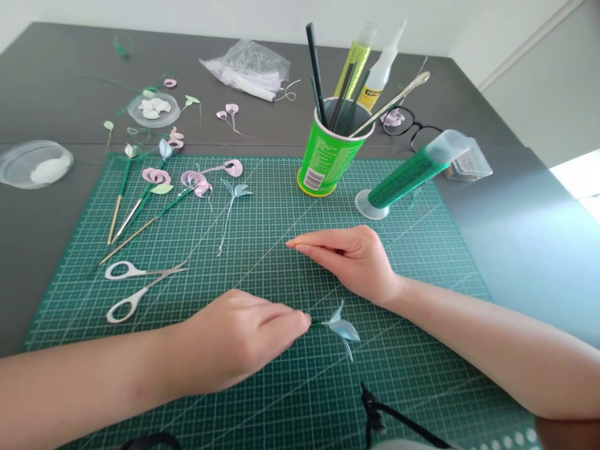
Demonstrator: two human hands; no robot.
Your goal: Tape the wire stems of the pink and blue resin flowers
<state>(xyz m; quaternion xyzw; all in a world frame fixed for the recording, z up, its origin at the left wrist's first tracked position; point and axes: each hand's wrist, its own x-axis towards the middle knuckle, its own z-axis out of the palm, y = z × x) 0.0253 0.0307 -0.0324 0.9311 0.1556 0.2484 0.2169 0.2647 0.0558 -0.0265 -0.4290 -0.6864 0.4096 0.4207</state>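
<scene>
My left hand point(253, 337) pinches the green-wrapped stem of a pale blue flower point(344, 329), whose thin petals point right, just above the cutting mat point(262, 412). From the left fingertips a faint, thin green thread point(304, 290) rises toward my right hand point(351, 256). Thumb and forefinger of that hand are pressed together, and the thread seems to run to them, though its end blends into the mat. Another pale blue flower point(237, 190) with a pale wire stem lies beyond my hands. White-handled scissors point(140, 281) lie spread apart on the left.
Stick-mounted flowers point(194, 181) lie at the mat's upper left. A green can point(335, 150) holds sticks and tweezers. Right of it stands a tube wound with green thread point(407, 178), near eyeglasses point(415, 128). Behind are a plastic bag point(250, 69) and a petal dish point(154, 109).
</scene>
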